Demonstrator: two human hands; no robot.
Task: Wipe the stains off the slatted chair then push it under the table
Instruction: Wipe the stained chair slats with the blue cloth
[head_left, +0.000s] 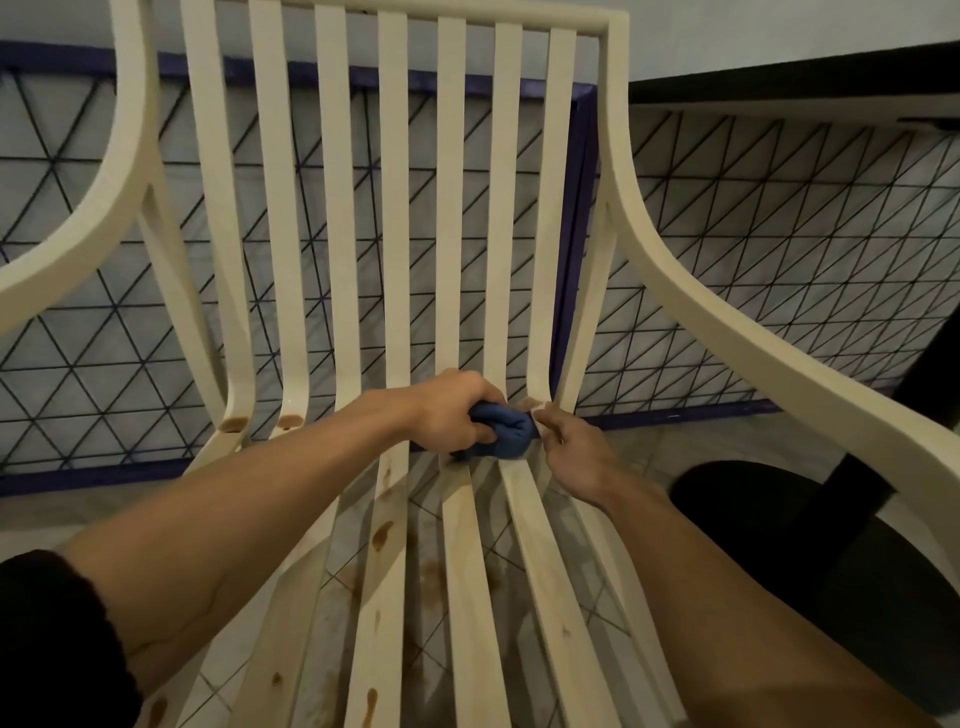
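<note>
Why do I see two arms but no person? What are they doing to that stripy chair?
The camera sits on the person's head, looking down, so you see only their own arms. The left hand grips a bunched blue cloth and presses it on the slatted chair, where seat meets back. The right hand is right beside the cloth; whether it grips anything is unclear. Brown stains dot the slats. A dark table stands at the right.
</note>
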